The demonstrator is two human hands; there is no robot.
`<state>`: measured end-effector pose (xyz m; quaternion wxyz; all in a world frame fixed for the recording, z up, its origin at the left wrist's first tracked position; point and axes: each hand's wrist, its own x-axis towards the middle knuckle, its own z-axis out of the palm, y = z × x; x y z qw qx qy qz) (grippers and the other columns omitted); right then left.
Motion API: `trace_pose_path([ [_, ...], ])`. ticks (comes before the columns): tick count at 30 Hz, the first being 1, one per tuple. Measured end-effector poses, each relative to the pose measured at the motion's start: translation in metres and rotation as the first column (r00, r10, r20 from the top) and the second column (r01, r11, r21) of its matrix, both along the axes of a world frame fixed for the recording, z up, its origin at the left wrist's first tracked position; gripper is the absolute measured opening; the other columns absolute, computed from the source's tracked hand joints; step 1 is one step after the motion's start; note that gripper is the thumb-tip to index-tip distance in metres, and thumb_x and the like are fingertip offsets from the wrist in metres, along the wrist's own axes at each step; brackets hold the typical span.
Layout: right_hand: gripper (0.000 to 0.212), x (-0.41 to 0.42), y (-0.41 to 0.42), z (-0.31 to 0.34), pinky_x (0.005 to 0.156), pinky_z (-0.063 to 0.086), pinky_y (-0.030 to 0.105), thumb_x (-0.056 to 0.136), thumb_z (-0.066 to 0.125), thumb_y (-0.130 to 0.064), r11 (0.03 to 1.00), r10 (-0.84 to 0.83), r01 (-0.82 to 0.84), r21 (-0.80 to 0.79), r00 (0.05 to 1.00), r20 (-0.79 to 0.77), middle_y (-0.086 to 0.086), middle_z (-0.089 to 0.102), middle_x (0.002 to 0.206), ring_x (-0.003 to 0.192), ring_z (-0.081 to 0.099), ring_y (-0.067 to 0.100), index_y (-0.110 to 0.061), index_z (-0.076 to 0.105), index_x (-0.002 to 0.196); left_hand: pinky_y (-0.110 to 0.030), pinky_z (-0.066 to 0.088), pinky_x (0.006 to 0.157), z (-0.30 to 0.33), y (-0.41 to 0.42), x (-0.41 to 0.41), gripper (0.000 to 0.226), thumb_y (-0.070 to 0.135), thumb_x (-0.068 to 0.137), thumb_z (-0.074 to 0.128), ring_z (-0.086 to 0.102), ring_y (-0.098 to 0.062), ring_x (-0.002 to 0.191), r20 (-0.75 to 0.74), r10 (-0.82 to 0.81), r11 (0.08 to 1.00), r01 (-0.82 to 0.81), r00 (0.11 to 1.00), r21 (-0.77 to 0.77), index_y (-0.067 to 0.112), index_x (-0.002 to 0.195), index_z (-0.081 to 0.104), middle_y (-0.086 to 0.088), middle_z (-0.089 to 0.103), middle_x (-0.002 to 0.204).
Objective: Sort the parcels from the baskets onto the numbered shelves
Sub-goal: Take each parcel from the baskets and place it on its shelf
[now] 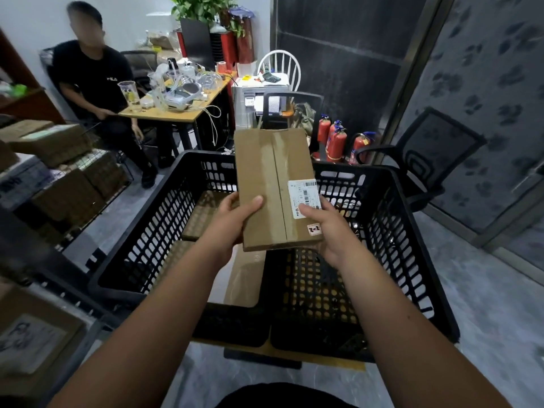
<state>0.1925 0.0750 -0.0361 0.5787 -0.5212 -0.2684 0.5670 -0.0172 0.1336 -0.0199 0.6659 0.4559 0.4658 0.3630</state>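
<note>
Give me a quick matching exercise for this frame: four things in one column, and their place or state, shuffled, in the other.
Things:
1. held parcel
2. left basket
3. fire extinguishers
4. calculator

Places or states:
A. standing on the floor beyond the baskets
B. lying on the white chair
C. gripped by the left hand and the right hand above the baskets
D. holding brown parcels inside black perforated walls

Pairs: 1-C, 2-D, 3-A, 4-B

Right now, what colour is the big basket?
Black, with holes all over its sides. The basket shows best in the head view.
</note>
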Motion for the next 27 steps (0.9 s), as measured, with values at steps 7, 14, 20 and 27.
trace_pose_path([
  [7,0.077,-0.019,0.007,0.002,0.095,0.058,0.054,0.083,0.085,-0.045,0.991,-0.131,0.129,-0.023,0.983,-0.126,0.005,0.072,0.129,0.113,0.073,0.029,-0.029,0.047,0.148,-0.059,0.059,0.093,-0.002,-0.003,0.014,0.068,0.044,0.088,0.082,0.072,-0.030,0.116,0.263,0.170,0.981,-0.139,0.950,-0.132,0.024,0.145,0.051,-0.005,0.073,0.130],
  [14,0.070,-0.042,0.005,0.013,0.097,0.058,0.053,0.074,0.088,-0.021,0.993,-0.056,0.064,0.103,0.995,-0.080,-0.001,0.075,0.124,0.113,0.073,0.025,-0.031,0.058,0.136,-0.044,0.060,0.097,0.000,-0.031,0.043,0.068,0.033,0.080,0.083,0.073,-0.028,0.114,0.427,0.196,0.974,-0.124,0.883,-0.189,0.009,0.140,0.060,-0.014,0.074,0.127],
  [20,0.059,-0.016,-0.001,0.013,0.073,0.056,0.039,0.075,0.085,-0.032,0.992,-0.115,0.120,0.039,0.988,-0.098,0.005,0.075,0.124,0.109,0.071,0.028,-0.027,0.067,0.130,-0.044,0.064,0.078,0.008,-0.005,0.011,0.072,0.043,0.084,0.084,0.074,-0.029,0.110,0.379,0.422,0.903,-0.344,0.823,-0.257,0.015,0.143,0.054,-0.011,0.074,0.126],
  [27,0.074,-0.027,-0.002,0.009,0.100,0.058,0.044,0.072,0.091,-0.025,0.935,-0.328,0.355,0.013,0.877,-0.352,0.007,0.070,0.130,0.116,0.070,0.027,-0.024,0.056,0.138,-0.050,0.061,0.094,0.008,-0.028,0.018,0.076,0.020,0.088,0.083,0.073,-0.036,0.109,0.376,0.406,0.913,-0.347,0.833,-0.216,0.037,0.145,0.036,-0.011,0.063,0.137],
])
